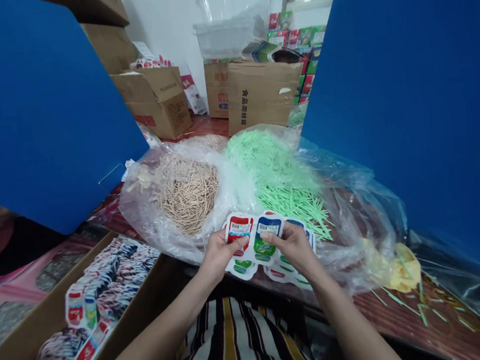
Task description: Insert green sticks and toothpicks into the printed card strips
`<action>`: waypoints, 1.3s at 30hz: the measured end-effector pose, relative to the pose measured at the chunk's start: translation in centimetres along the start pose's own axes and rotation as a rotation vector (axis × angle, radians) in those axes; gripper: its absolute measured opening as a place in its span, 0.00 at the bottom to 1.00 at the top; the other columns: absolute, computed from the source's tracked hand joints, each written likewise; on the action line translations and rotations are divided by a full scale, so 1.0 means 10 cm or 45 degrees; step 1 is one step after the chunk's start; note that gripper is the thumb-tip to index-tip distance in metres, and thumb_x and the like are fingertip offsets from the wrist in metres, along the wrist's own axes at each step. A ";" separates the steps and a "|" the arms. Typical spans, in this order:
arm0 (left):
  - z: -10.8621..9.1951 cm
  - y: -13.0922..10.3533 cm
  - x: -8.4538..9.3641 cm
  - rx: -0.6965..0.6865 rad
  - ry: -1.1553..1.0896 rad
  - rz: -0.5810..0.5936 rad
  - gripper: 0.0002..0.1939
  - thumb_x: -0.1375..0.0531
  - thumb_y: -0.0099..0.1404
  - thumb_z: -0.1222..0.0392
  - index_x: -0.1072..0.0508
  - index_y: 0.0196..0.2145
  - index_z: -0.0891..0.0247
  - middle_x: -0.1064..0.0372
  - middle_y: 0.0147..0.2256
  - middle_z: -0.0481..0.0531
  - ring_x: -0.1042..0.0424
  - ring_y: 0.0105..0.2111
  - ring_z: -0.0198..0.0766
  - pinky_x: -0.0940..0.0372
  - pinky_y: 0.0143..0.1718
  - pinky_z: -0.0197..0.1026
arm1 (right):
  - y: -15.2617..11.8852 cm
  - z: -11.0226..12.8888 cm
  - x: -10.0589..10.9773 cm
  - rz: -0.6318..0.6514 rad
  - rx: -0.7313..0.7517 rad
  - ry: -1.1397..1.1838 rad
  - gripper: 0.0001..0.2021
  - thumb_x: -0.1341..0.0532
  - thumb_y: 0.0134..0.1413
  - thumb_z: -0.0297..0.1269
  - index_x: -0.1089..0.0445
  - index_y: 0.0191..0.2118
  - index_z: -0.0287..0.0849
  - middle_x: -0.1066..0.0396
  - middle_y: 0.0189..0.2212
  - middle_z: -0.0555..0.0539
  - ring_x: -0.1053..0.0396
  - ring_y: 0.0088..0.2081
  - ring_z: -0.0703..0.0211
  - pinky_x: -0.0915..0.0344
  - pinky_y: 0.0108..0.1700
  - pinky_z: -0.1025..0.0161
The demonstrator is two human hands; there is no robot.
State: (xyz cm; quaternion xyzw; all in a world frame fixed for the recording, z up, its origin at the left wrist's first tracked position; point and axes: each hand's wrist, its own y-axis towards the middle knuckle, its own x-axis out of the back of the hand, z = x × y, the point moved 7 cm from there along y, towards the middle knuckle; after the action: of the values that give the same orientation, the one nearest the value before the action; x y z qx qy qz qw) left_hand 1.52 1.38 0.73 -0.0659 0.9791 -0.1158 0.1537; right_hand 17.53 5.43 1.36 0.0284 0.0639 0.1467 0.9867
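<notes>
My left hand (223,253) pinches a red-topped, bottle-shaped card (239,228) at its lower left, thumb on its face. A blue-topped card with a green lower part (265,248) is pinched in my right hand (292,244). The two cards are side by side, edges meeting. Beneath them and my hands more such cards (277,274) lie on the table's front edge. Just beyond are a plastic bag of tan sticks (191,199) and a heap of green sticks (283,193) in clear plastic.
A long cardboard box (19,334) packed with cards is at the lower left. Blue panels (419,100) flank both sides. Cardboard boxes (263,95) stand at the back. Loose green sticks and a yellow wrapping (405,269) lie on the right, and part of another person shows at far left.
</notes>
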 end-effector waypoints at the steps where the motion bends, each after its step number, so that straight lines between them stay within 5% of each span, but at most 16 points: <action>1: 0.00 -0.01 0.00 -0.003 0.006 0.001 0.15 0.28 0.42 0.57 0.22 0.26 0.69 0.23 0.25 0.54 0.26 0.24 0.39 0.31 0.30 0.40 | -0.02 0.00 -0.01 0.017 -0.015 0.019 0.14 0.30 0.41 0.45 0.26 0.33 0.41 0.23 0.30 0.49 0.26 0.32 0.55 0.29 0.37 0.59; 11: 0.12 -0.03 0.00 0.002 0.039 0.073 0.15 0.29 0.45 0.58 0.22 0.29 0.69 0.23 0.26 0.54 0.26 0.24 0.37 0.31 0.29 0.38 | -0.16 -0.02 0.03 -0.039 -0.018 0.054 0.13 0.32 0.43 0.44 0.24 0.35 0.42 0.23 0.33 0.47 0.26 0.33 0.54 0.29 0.39 0.57; 22: 0.18 -0.17 0.05 0.067 0.092 0.171 0.12 0.30 0.48 0.59 0.22 0.30 0.69 0.23 0.26 0.53 0.27 0.24 0.35 0.31 0.30 0.37 | -0.42 -0.20 -0.01 -0.125 0.004 -0.198 0.11 0.33 0.45 0.42 0.28 0.26 0.38 0.28 0.22 0.50 0.31 0.25 0.59 0.35 0.27 0.64; 29: 0.26 -0.21 0.15 0.120 0.030 0.143 0.17 0.28 0.43 0.60 0.22 0.33 0.69 0.22 0.30 0.55 0.24 0.29 0.41 0.29 0.36 0.43 | -0.54 -0.31 -0.14 0.041 -0.127 0.238 0.14 0.32 0.44 0.42 0.26 0.36 0.40 0.23 0.33 0.47 0.26 0.34 0.55 0.29 0.40 0.57; 35: 0.25 -0.12 -0.13 0.153 0.082 0.182 0.18 0.29 0.44 0.56 0.23 0.31 0.69 0.24 0.25 0.54 0.26 0.24 0.40 0.31 0.28 0.41 | -0.58 -0.19 0.17 -0.250 -0.053 0.207 0.34 0.31 0.43 0.40 0.41 0.57 0.44 0.25 0.29 0.49 0.27 0.29 0.58 0.29 0.34 0.59; 39: 0.28 -0.01 -0.24 0.185 0.043 0.188 0.20 0.27 0.39 0.57 0.23 0.30 0.69 0.24 0.24 0.53 0.26 0.24 0.39 0.31 0.30 0.41 | -0.59 -0.14 0.33 -0.355 -0.052 0.166 0.42 0.30 0.41 0.39 0.49 0.62 0.44 0.32 0.19 0.56 0.31 0.24 0.60 0.31 0.29 0.62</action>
State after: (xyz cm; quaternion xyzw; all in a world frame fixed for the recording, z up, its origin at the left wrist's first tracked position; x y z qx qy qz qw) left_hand 4.71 1.09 -1.11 0.0196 0.9728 -0.1758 0.1496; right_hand 22.16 0.77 -0.84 -0.0104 0.1280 0.0110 0.9917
